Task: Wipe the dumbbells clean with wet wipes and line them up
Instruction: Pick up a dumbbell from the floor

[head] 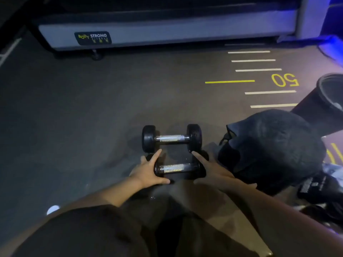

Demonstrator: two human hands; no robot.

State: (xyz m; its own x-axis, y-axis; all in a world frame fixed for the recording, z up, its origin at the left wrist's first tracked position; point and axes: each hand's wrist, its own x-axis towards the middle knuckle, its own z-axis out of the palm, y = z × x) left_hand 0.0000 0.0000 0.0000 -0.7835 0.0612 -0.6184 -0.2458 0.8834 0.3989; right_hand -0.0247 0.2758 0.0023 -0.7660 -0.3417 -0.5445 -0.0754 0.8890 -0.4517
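Two black dumbbells with chrome handles lie side by side on the dark gym floor. The far dumbbell (172,138) rests alone, untouched. The near dumbbell (176,168) sits between my hands. My left hand (148,170) cups its left head, index finger stretched forward toward the far dumbbell. My right hand (213,168) presses against its right head, fingers spread. No wipe is visible in either hand.
A black bag (271,149) lies just right of my right hand. A dark bin (332,91) stands at the far right, and dark packets (319,186) lie at the near right. A grey machine base (167,32) runs along the back. Floor lines (259,70) and "50" mark the right.
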